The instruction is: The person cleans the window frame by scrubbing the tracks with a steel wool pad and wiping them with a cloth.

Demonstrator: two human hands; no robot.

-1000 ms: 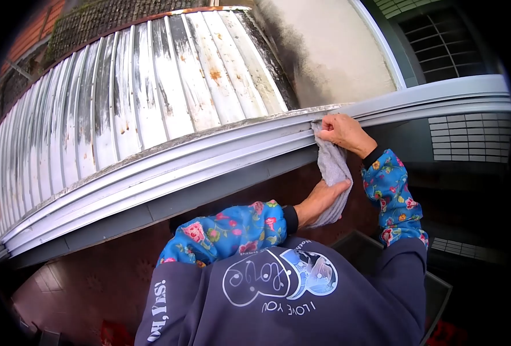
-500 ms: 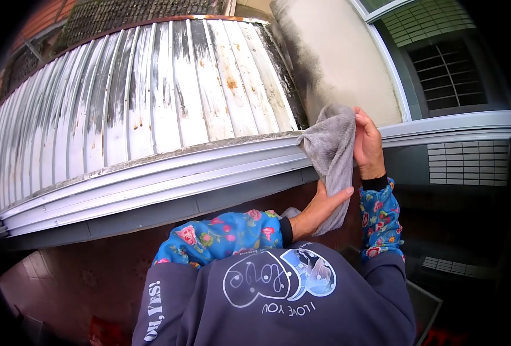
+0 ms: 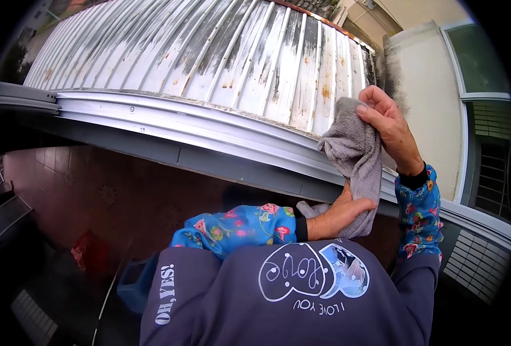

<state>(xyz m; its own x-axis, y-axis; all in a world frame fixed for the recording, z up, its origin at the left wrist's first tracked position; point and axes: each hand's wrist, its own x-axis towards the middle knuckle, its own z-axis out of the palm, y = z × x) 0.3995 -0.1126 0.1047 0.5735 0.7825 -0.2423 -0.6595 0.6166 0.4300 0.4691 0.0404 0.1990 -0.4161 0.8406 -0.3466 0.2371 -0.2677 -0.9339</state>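
A grey cloth (image 3: 356,138) hangs between my two hands, above the right part of the silver window track (image 3: 226,127). My right hand (image 3: 389,124) pinches its upper end with thumb and fingers. Lower down, my left hand (image 3: 343,214) is wrapped round the cloth, its thumb across the front. A loose end of the cloth sticks out left of my left wrist. Blue floral sleeves cover both forearms.
Beyond the track lies a corrugated metal roof (image 3: 238,57) with rust and dark stains. A beige wall (image 3: 428,104) and a window frame stand at the right. Below left are a blue container (image 3: 135,284) and a red object (image 3: 91,254).
The view has swung toward the left. My right hand has lifted off the track with the cloth and now pinches its raised top end. My left hand keeps hold lower down.
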